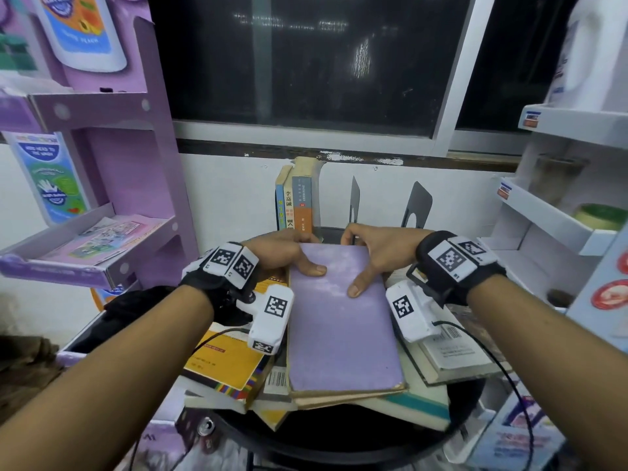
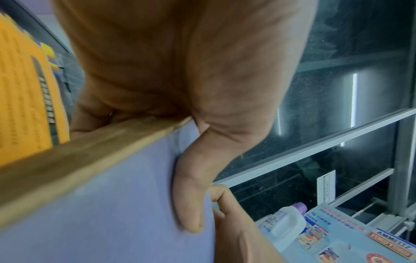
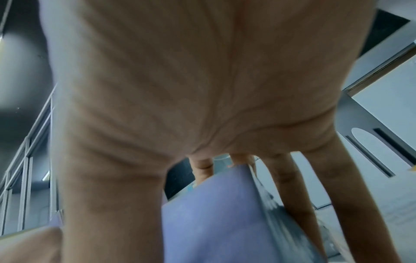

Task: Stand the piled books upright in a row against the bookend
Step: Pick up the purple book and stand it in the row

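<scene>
A purple book [image 1: 339,321] lies on top of the pile of books [image 1: 234,365] on the round black table [image 1: 339,436]. My left hand [image 1: 306,254] grips its far left corner, thumb on the cover [image 2: 191,204] and fingers curled over the far edge. My right hand [image 1: 365,256] grips the far right corner the same way, thumb pressed on the cover; the purple book [image 3: 213,213] shows under its palm. Three books [image 1: 295,205] stand upright at the back. Right of them stand two black bookends [image 1: 354,198], [image 1: 416,205].
A purple display shelf [image 1: 112,185] with leaflets stands to the left. On the right is a white shelf [image 1: 550,212] with jars and bottles. A wall and a dark window [image 1: 306,62] lie behind the table. A yellow book [image 2: 22,106] is left of the purple one.
</scene>
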